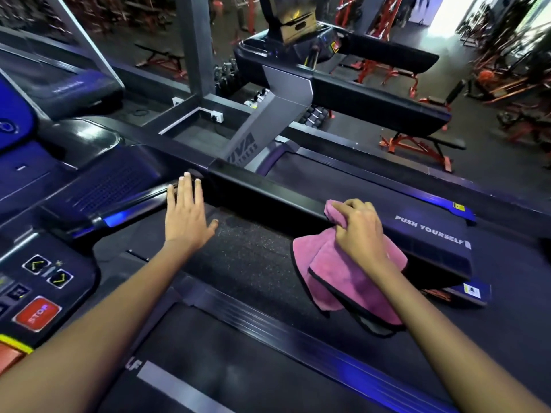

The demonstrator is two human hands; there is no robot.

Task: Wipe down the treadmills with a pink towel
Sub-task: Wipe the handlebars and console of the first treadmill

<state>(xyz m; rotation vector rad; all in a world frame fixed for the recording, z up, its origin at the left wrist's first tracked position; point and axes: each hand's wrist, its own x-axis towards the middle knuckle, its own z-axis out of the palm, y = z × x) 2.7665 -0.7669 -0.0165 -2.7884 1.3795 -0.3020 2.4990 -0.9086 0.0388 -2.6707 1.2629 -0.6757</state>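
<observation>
1. We have the pink towel (343, 278) bunched under our right hand (362, 231), whose fingers curl over the cloth and pin its top fold against the black side handrail (268, 198) of the treadmill. The rest of the towel hangs loose below the rail, over the gap beside the belt.
2. Our left hand (186, 216) lies flat, fingers straight and spread, with the fingertips touching the same rail near the console (44, 278). It holds nothing.
3. We judge the towel to be light, soft and limp. It folds on itself and will drape wherever it is not held, so a gathered handful near the middle should serve better than a corner.
4. Its plush face should drag a little on the smooth rail, which we take to help wiping. The dark bound edge looks firmer but gives less contact.
5. The rail looks rigid and glossy. We expect it to bear firm pressure, though a loosely held cloth might slide out from under the palm.
6. The hanging flap could catch on the rail's end cap (432, 236), printed PUSH YOURSELF, so we would tuck it in.
</observation>
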